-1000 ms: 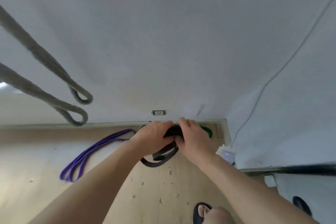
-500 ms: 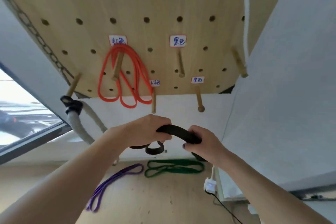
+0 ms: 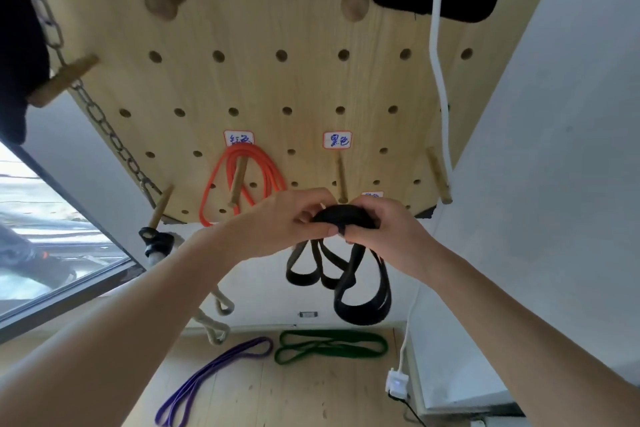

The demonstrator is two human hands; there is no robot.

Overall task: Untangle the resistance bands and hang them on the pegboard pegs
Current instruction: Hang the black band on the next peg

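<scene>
Both hands are raised in front of the light wooden pegboard (image 3: 263, 87), pinching the bunched top of a flat black rubber resistance band (image 3: 349, 274). The left hand (image 3: 287, 218) and right hand (image 3: 384, 232) curl round it side by side, nearly touching, just below a bare wooden peg (image 3: 342, 180). Its loops dangle beneath them.

Pegboard (image 3: 263, 87) labels: "红色" (image 3: 239, 139) over orange band peg, "黑色" (image 3: 338, 140); third unreadable.

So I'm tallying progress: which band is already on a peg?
The orange band; the black one is in hand, purple and green lie on the floor.
</scene>
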